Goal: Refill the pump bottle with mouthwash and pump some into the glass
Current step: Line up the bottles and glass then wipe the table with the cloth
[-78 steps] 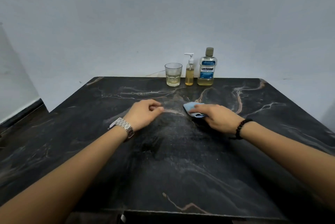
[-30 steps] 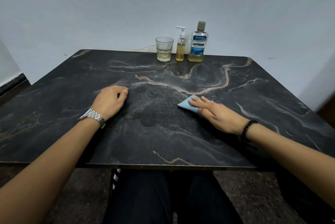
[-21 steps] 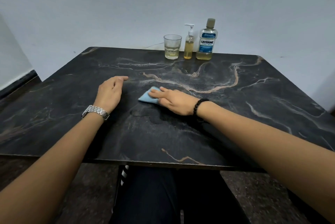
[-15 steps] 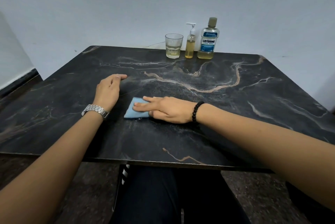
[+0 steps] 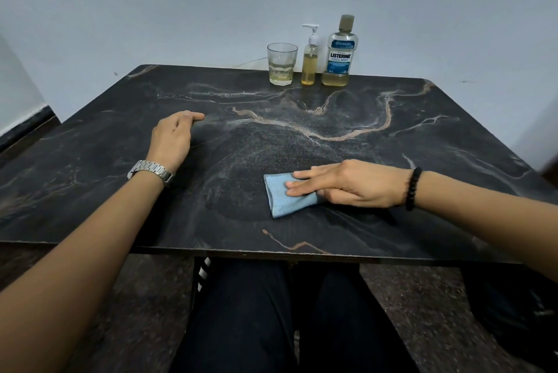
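Observation:
At the table's far edge stand a clear glass [image 5: 282,64] with a little yellow liquid, a small pump bottle [image 5: 309,58] about half full of yellow liquid, and a capped Listerine mouthwash bottle [image 5: 340,54]. My right hand [image 5: 347,183] presses flat on a folded blue cloth [image 5: 283,198] near the table's front middle. A damp patch darkens the tabletop around the cloth. My left hand [image 5: 175,137] rests on the table to the left, fingers loosely curled, holding nothing. Both hands are far from the bottles.
The black marble-patterned table [image 5: 90,167] stands against a pale wall. Its front edge lies just below the cloth. My dark-trousered legs and the speckled floor show under the table.
My right hand has slid the blue cloth from beside my left hand rightward toward the front middle. The left hand has stayed in place. The camera has shifted slightly.

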